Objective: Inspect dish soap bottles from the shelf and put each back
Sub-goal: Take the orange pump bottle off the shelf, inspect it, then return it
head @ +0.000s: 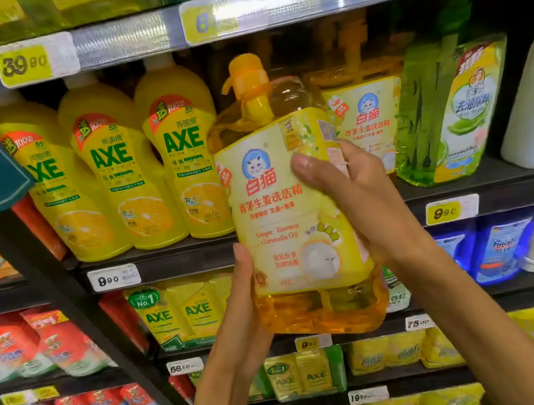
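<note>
I hold the amber dish soap bottle (295, 218) up in front of the shelf (499, 191), label toward me. My right hand (362, 202) wraps its right side, thumb on the label; my left hand (241, 317) cups its lower left edge, fingers hidden behind it

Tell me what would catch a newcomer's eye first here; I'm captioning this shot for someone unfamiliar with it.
The big amber dish soap bottle with a cat logo, held mid-frame by the left hand low down and the right hand on its side. Behind it to the left, three yellow AXE bottles line the shelf.
</note>
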Tool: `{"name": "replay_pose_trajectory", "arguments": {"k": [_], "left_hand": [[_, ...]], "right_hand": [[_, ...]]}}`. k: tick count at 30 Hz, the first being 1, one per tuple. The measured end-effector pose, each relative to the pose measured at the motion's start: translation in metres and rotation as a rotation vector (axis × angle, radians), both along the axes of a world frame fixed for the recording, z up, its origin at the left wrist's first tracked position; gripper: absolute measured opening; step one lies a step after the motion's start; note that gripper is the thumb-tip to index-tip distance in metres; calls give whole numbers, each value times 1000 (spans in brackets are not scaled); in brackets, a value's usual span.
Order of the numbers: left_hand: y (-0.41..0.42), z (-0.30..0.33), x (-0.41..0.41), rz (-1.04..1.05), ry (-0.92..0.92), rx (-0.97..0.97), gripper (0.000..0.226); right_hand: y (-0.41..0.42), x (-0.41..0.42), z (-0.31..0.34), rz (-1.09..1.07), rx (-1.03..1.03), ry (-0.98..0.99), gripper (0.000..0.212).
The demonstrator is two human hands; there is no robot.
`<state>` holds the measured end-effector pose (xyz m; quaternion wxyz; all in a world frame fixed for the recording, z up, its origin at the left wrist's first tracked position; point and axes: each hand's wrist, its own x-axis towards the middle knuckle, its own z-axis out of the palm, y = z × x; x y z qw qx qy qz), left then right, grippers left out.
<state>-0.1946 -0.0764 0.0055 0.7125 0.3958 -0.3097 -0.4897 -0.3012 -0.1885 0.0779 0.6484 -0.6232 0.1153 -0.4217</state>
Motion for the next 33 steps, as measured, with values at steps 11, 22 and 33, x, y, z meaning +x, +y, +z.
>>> {"name": "replay_pose_trajectory", "arguments": {"k": [11, 22, 33], "left_hand": [[12, 37, 4, -111, 34, 38, 47], [2, 35, 2, -123, 84, 111, 54], [-10, 23, 7, 25, -220, 100, 59]], "right_hand": [[-26, -1, 1, 317, 496, -43, 16], [-45, 10, -4, 183, 507, 116, 21], [-46, 4, -17, 257, 276, -58, 32]]}}
